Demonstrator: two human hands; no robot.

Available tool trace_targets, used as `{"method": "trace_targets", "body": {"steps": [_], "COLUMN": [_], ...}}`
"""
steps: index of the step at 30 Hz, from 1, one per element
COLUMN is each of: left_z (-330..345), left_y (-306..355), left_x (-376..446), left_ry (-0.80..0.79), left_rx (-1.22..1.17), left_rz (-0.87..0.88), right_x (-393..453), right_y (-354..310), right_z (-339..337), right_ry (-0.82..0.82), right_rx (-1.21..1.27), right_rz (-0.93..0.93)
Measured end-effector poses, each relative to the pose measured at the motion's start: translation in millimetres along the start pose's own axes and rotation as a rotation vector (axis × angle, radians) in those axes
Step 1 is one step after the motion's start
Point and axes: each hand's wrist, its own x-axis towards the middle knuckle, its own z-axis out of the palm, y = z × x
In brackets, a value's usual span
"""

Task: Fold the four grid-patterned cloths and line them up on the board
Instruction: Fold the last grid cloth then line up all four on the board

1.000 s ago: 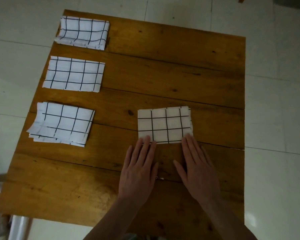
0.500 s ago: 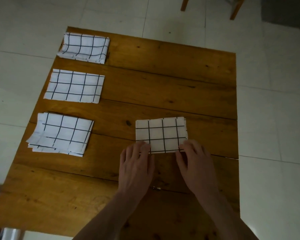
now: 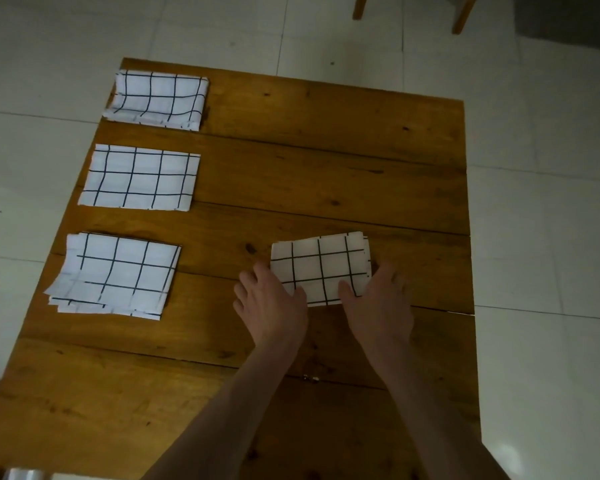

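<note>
Wooden worktop [image 3: 326, 161]: three folded cloths [image 3: 141, 176] lined up along its left edge, the fourth cloth [image 3: 321, 265] folded at centre, gripped at its near corners by left hand [image 3: 274, 303] and right hand [image 3: 378, 303], apparently awaiting placement in the row.

Dim room, pale tiled floor [image 3: 541, 216], wooden chair legs [image 3: 463, 13] at top
</note>
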Motion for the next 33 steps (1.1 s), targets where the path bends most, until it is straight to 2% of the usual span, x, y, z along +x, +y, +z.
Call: {"method": "trace_targets", "body": {"steps": [3,8,12,15,17,20,23,29,33], "left_z": [-0.9,-1.2,-15.6,-35.7,-51.9,-86.7,-124.3,-209.3,-259.6], "left_y": [-1.5,-10.3,-7.9,-0.8,7.4,25.2,41.2,64.8,68.5], "left_x": [2.2,-2.7,-5.0,-5.6,-8.4,-22.3,-37.2,-90.9,-137.8], "left_ry": [-0.011,0.06,0.016,-0.068,-0.144,-0.24,-0.276,-0.235,-0.225], "left_rx": [-0.048,-0.188,-0.369,-0.383,-0.395,-0.453,-0.514,-0.692,-0.863], "left_rz": [0.001,0.155,0.321,0.427,0.472,0.484,0.479,0.343,0.214], "right_x": [0.7,-0.5,6.4,6.3,5.3,0.4,-14.2,-69.6,-123.4], "right_y": [3.5,10.1,17.3,13.1,6.3,-6.1,-18.3,-42.3,-55.4], "right_z": [1.1,1.2,-12.0,-32.8,-51.0,-85.0,-129.4,-204.6,-252.3], "right_ry": [0.0,0.101,0.125,0.088,0.018,-0.065,-0.215,-0.42,-0.452], "right_rx": [0.018,-0.083,-0.064,0.075,0.189,0.268,0.403,0.601,0.743], "right_rz": [-0.007,-0.072,-0.291,-0.499,-0.566,-0.572,-0.484,-0.398,-0.44]}}
